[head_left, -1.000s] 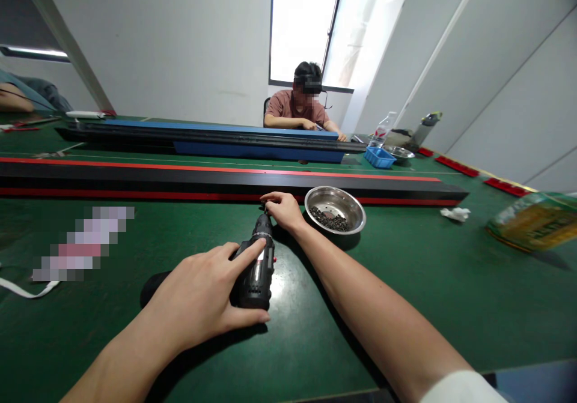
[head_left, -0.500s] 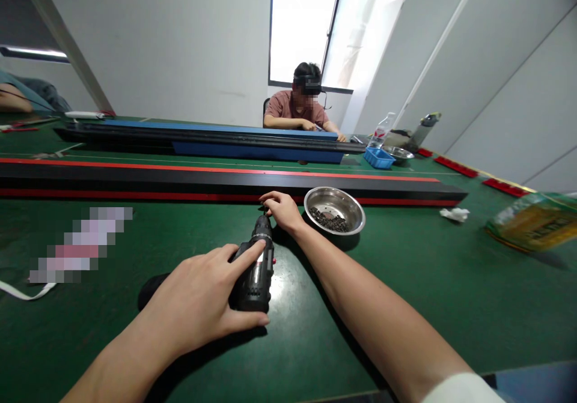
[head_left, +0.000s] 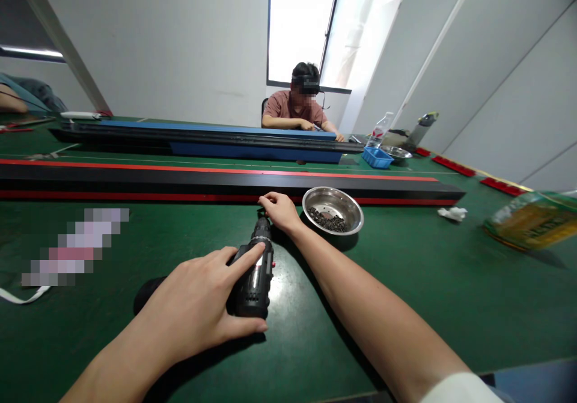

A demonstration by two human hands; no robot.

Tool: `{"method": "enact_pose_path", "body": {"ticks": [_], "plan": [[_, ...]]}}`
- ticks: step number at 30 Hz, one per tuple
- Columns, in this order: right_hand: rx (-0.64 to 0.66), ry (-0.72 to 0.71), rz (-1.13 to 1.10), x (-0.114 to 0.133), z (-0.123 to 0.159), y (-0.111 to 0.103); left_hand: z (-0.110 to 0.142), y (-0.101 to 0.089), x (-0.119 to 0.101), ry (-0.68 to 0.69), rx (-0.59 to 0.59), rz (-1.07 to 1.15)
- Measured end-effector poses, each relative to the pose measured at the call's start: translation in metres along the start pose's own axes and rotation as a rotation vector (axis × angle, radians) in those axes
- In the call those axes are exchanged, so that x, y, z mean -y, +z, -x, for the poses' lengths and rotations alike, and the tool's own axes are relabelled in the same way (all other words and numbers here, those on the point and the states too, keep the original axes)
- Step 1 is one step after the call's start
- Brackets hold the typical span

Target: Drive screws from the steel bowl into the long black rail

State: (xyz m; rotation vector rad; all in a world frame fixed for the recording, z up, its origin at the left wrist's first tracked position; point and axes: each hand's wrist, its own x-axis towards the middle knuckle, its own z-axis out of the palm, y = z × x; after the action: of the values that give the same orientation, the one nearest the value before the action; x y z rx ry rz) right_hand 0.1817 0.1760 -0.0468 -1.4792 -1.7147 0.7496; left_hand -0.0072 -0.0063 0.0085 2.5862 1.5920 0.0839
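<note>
A black cordless drill (head_left: 256,283) lies on its side on the green table, its chuck pointing away from me. My left hand (head_left: 211,295) is wrapped over the drill body, with the thumb at the rear end. Just ahead of the chuck, my right hand (head_left: 279,211) has its fingers pinched together near the drill's tip. Whatever sits between those fingers is too small to make out. Close to the right of that hand stands a steel bowl (head_left: 355,218) with many small dark screws (head_left: 328,220) in it. Behind the fingers runs a long black bar with red stripes (head_left: 216,181).
Across the table (head_left: 406,307), a person (head_left: 288,106) sits behind long blue and black bars (head_left: 252,151). A bottle (head_left: 379,130), a blue basket (head_left: 377,158) and another bowl (head_left: 399,155) stand at the far right. Nearer are crumpled tissue (head_left: 452,214) and a yellow-green packet (head_left: 534,223).
The view has shifted slightly. My right fingers have come a little closer to the drill's tip, while my left hand keeps its grip on the drill.
</note>
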Motion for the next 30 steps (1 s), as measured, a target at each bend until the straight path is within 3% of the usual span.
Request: {"method": "enact_pose_path", "body": {"ticks": [30], "plan": [[-0.086,-0.023,-0.002,-0.0056,-0.0010,0.0049,0.0003,-0.0002,0.0002,-0.002,-0.001,0.004]]}}
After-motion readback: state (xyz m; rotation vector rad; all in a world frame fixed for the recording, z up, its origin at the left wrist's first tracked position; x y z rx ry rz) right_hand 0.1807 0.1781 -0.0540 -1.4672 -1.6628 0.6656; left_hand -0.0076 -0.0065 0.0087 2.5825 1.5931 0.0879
